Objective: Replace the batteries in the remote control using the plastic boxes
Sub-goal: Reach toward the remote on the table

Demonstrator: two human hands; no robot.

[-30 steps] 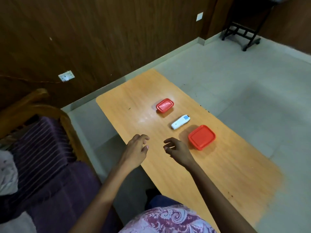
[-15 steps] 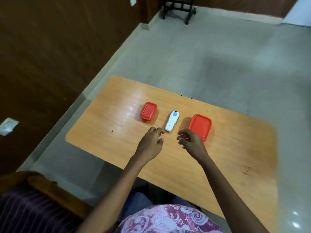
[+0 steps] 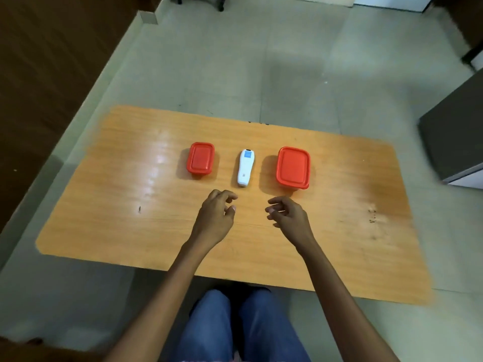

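So there's this low orange wooden table (image 3: 339,205) on a pale tiled floor (image 3: 261,61); three things lined up across the middle of it. The white remote control (image 3: 245,167) lies flat in the centre, its blue label at the far end, long axis pointing away from the person; to its left sits a small red-lidded box (image 3: 200,159), lid on; to its right a larger red-lidded box (image 3: 293,167), also lidded; neither box touches the remote, there's bare wood between each.

Both hands are out over the near side of the table, holding nothing; the left hand (image 3: 215,218) has its fingers loosely curled, fingertips just short of the remote's near end; the right hand (image 3: 290,216) is curled the same relaxed way, near the front edge of the larger box but apart from it. Blue jeans (image 3: 235,327) show below the table edge; a dark wood wall (image 3: 39,74) runs along the left; a grey cabinet (image 3: 454,137) sits off to the right.
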